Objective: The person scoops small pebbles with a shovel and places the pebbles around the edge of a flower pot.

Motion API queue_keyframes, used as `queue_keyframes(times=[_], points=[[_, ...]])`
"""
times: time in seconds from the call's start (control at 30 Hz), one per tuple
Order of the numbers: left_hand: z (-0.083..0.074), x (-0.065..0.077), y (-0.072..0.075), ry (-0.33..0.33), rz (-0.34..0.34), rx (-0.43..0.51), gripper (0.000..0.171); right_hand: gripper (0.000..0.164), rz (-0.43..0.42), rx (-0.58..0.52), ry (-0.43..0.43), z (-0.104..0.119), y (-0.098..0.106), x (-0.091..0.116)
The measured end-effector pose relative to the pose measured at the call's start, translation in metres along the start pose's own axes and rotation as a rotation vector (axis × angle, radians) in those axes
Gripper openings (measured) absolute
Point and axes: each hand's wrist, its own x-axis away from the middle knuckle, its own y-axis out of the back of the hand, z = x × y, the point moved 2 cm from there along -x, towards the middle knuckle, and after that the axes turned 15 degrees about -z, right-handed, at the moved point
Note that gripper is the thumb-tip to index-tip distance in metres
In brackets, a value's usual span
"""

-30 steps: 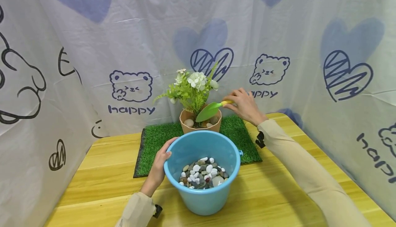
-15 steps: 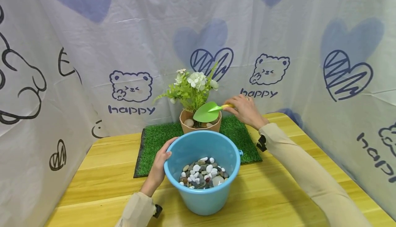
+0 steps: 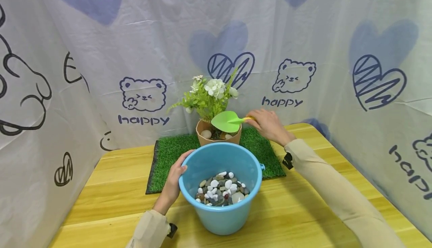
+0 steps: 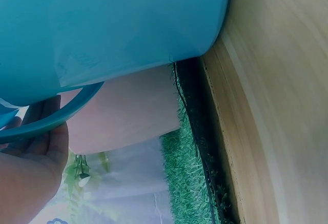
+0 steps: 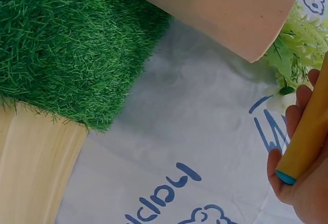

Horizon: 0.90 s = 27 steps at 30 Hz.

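A light blue bucket (image 3: pixel 224 221) stands on the table, with white, grey and brown pebbles (image 3: pixel 221 191) inside. My left hand (image 3: pixel 175 176) grips its rim on the left side. In the left wrist view a curved blue band (image 4: pixel 77 103) passes in front of the fingers. My right hand (image 3: pixel 268 125) holds a garden trowel (image 3: pixel 227 122) by its yellow handle (image 5: pixel 310 126). Its bare green blade lies over the flowerpot (image 3: pixel 219 140), hiding part of the inside. White flowers and green leaves (image 3: pixel 209 94) rise from the pot, and stones (image 3: pixel 206 134) lie around the stem.
The pot stands on a green turf mat (image 3: pixel 168 165) behind the bucket, on a wooden table (image 3: pixel 111 188). White curtains (image 3: pixel 145 45) printed with hearts and bears hang close at the back and both sides.
The trowel blade has turned from a slanting, point-down tilt to nearly level, showing its face. My right hand has dropped slightly. The left hand and bucket stay put.
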Motion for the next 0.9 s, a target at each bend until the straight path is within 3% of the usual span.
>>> queue_keyframes(times=[0.27, 0.53, 0.9], points=[[0.001, -0.001, 0.0, 0.006, 0.007, 0.009, 0.056, 0.03, 0.014, 0.014, -0.047, -0.007, 0.0, 0.006], [0.001, -0.002, 0.0, 0.015, -0.002, 0.011, 0.056, 0.029, 0.036, -0.056, -0.099, -0.008, 0.004, 0.008], [0.0, -0.001, 0.0, 0.015, 0.001, 0.007, 0.056, 0.027, 0.064, -0.096, -0.059, -0.006, 0.016, 0.012]])
